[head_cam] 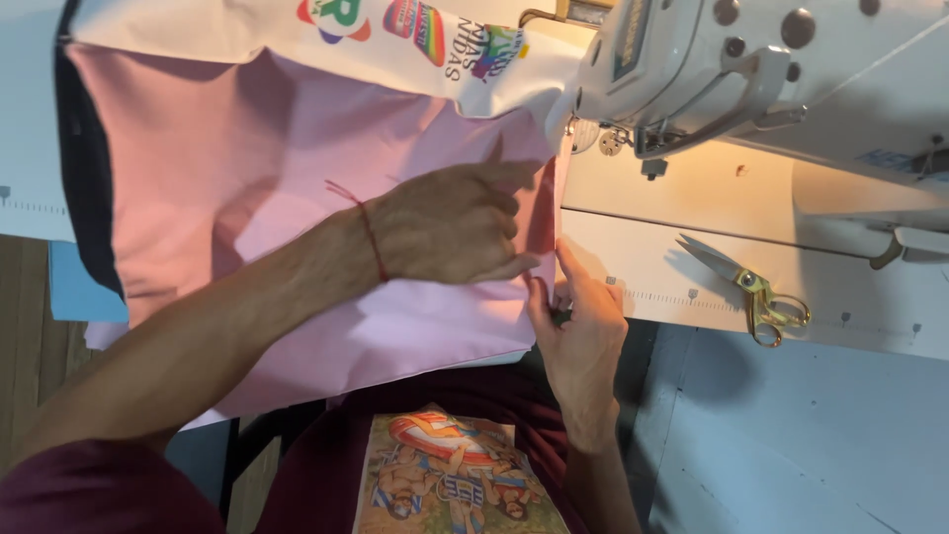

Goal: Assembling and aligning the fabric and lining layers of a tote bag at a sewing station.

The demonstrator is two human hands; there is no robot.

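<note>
Leftmost, your left forearm comes in from the lower left and crosses the pink fabric [247,178], which lies spread over the tabletop [633,267] and hangs off its near edge toward your lap. A red string sits at that wrist. Your left hand [450,227] lies palm-down on the cloth, fingers stretched flat and pointing right, pressing the pink fabric near its right edge rather than gripping it. Just right of it and nearer to you, your right hand [583,331] has its grip pinched on that same edge, thumb and fingertips closed on a fold of cloth where it meets the tabletop; a small dark thing shows in the fingers, too small to name. The edge runs away from you, straight up toward the head of the sewing machine [732,69], so its long axis points at the needle area above both hands. The left hand is the nearer one to the machine. A white printed panel [415,40] with coloured motifs lies along the far side of the pink cloth and reaches the machine head. Further right, gold-handled scissors [751,292] lie on the tabletop, well apart from the hands and outside the line between edge and needle.
</note>
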